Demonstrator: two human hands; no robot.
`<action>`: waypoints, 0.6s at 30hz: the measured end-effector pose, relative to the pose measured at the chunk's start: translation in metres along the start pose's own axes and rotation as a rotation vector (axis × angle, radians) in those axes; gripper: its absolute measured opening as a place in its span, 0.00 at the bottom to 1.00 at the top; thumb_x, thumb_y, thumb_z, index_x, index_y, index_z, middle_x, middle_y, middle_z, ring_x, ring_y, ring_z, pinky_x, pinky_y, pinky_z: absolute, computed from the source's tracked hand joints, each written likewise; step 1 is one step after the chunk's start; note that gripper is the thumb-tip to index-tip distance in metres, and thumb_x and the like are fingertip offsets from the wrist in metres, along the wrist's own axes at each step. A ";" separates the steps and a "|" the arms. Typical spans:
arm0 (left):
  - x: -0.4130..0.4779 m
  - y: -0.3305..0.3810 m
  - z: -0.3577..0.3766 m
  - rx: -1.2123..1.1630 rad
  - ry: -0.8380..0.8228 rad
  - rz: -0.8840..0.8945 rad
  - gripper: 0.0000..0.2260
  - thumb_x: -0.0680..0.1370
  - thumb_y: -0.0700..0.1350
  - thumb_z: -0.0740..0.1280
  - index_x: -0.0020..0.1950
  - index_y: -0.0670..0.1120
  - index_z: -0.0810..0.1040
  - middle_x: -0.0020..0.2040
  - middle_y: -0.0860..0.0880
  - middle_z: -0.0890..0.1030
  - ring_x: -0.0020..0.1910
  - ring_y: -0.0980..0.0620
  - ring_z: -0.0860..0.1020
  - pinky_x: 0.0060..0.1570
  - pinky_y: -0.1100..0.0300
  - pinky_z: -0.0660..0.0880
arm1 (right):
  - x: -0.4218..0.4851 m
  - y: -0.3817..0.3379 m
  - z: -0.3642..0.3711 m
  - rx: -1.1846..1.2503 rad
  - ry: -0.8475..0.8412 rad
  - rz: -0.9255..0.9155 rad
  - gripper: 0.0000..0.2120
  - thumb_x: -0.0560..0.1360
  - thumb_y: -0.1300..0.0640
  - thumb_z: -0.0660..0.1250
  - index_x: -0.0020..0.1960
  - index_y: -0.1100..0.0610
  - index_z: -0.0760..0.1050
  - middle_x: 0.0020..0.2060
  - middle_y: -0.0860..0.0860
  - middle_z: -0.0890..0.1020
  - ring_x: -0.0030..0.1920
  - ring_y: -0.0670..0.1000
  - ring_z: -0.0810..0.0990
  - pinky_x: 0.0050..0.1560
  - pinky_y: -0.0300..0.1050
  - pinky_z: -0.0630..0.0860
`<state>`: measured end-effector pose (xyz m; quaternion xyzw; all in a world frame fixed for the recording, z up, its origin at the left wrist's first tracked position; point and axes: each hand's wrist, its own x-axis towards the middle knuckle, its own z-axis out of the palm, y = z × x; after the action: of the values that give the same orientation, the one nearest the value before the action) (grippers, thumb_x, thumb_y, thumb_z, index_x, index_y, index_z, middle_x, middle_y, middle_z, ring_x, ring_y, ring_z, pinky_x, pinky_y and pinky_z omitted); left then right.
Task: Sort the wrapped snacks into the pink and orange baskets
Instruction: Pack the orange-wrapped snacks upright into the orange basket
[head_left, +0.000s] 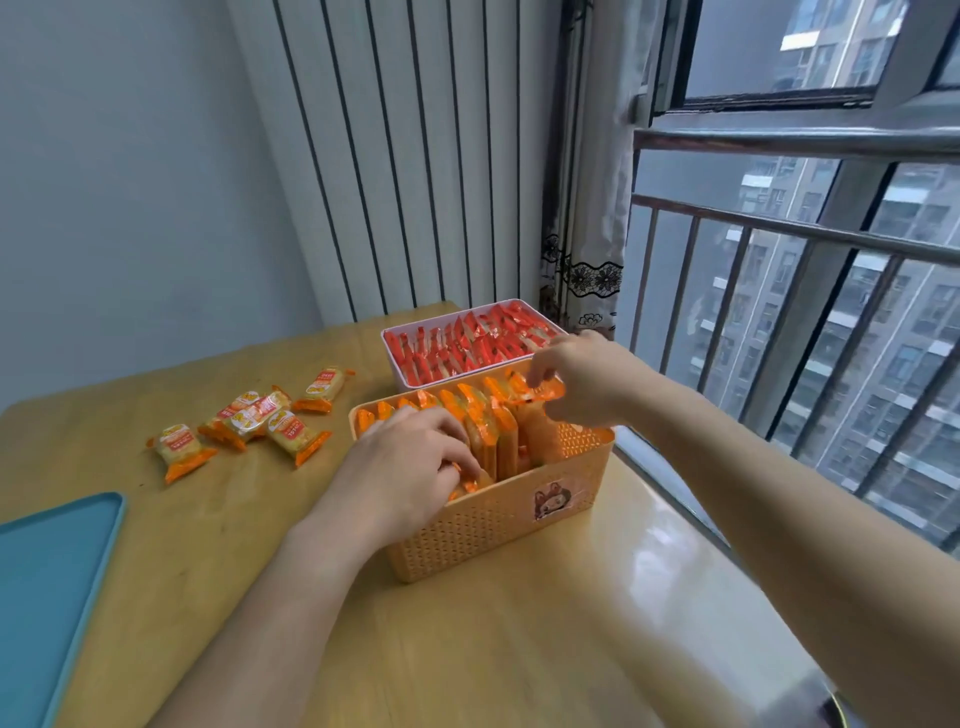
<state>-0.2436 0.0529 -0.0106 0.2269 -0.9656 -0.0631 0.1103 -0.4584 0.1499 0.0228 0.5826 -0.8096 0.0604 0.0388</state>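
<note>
An orange basket (483, 525) with a fox sticker stands mid-table, packed with upright orange-wrapped snacks (488, 421). Behind it a pink basket (395, 369) is full of red-wrapped snacks (467, 343). My left hand (410, 467) reaches into the orange basket's near left side, fingers curled among the packets. Over the basket's far right corner, my right hand (582, 379) pinches an orange-wrapped snack (540, 392). Several loose orange-wrapped snacks (249, 421) lie on the table to the left.
A teal tray (47, 587) lies at the table's near left corner. The wooden table (493, 639) ends on the right by a window with metal railings (779, 244). A curtain (587, 208) hangs behind the pink basket.
</note>
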 end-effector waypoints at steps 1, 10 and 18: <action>0.001 0.001 -0.002 0.003 0.002 -0.001 0.13 0.83 0.49 0.61 0.55 0.62 0.85 0.65 0.61 0.74 0.65 0.58 0.67 0.66 0.53 0.69 | 0.001 -0.001 0.006 -0.075 -0.065 -0.002 0.15 0.75 0.51 0.71 0.62 0.46 0.79 0.56 0.46 0.79 0.60 0.53 0.73 0.60 0.54 0.74; 0.031 0.014 -0.005 -0.127 0.012 0.088 0.20 0.82 0.43 0.64 0.72 0.59 0.73 0.74 0.58 0.71 0.75 0.55 0.65 0.74 0.53 0.66 | 0.011 -0.002 0.026 -0.177 0.009 0.005 0.08 0.77 0.51 0.70 0.56 0.48 0.82 0.49 0.48 0.81 0.53 0.53 0.77 0.56 0.51 0.71; 0.043 0.007 0.005 -0.037 -0.151 0.036 0.29 0.77 0.60 0.68 0.77 0.57 0.67 0.76 0.56 0.70 0.75 0.51 0.66 0.71 0.49 0.69 | -0.004 -0.014 -0.010 0.002 -0.029 0.050 0.03 0.74 0.59 0.69 0.48 0.56 0.79 0.40 0.49 0.80 0.42 0.51 0.80 0.38 0.40 0.79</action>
<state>-0.2854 0.0404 -0.0059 0.2019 -0.9738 -0.0960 0.0422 -0.4437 0.1502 0.0333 0.5631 -0.8243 0.0539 0.0251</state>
